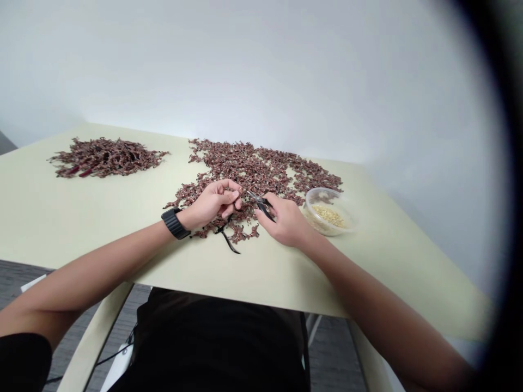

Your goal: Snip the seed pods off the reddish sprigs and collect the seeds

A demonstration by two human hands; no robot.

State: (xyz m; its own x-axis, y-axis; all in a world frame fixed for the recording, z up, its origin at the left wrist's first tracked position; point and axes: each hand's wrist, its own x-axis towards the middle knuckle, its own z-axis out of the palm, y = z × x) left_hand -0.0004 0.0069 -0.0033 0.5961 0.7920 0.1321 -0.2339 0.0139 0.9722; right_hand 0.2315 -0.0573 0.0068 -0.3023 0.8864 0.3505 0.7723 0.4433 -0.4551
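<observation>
Pale green worktop [77, 218] stretches ahead against a plain white wall, with a heap of whole dried chillies [107, 158] at the far left. A wide, loose spread of reddish-brown chilli pieces [253, 166] fills the middle. The left hand [212, 202], wearing a black wristwatch [175, 223], hovers over that spread with its fingers curled together; whatever they may pinch is too small to tell. The right hand [286, 220] grips small scissors [259, 204], their tips just beside the left hand. Nearby, a clear plastic tub [330, 211] holds pale seeds [328, 216].
</observation>
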